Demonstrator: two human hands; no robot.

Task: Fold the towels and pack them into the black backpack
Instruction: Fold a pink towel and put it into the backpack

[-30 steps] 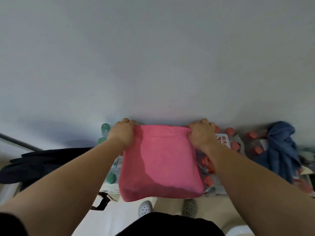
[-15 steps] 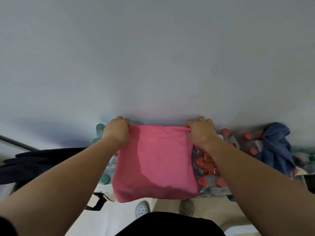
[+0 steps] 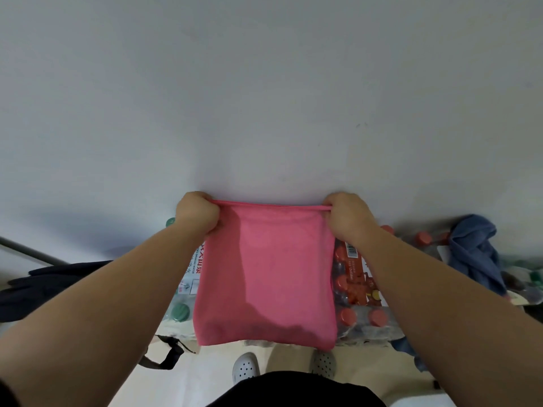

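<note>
Two hands share one towel. Your left hand (image 3: 197, 214) and right hand (image 3: 348, 218) each pinch a top corner of the pink towel (image 3: 267, 274), fingers curled round its hem. It hangs stretched flat between them, and the layered upper edge suggests it is already doubled over. You look partway through folding this one, and it probably wants another fold before packing.

Below the hands, behind the cloth, lie wrapped packs of red-capped bottles (image 3: 357, 295) and green-capped bottles (image 3: 179, 311). Well to the right of your right hand, a blue towel (image 3: 473, 251) sits crumpled on the packs, not yet folded. Left of your left hand and lower lies a dark shape, probably the black backpack (image 3: 55, 282). Whether anything is inside cannot be told, so the packing seems yet to come.
</note>
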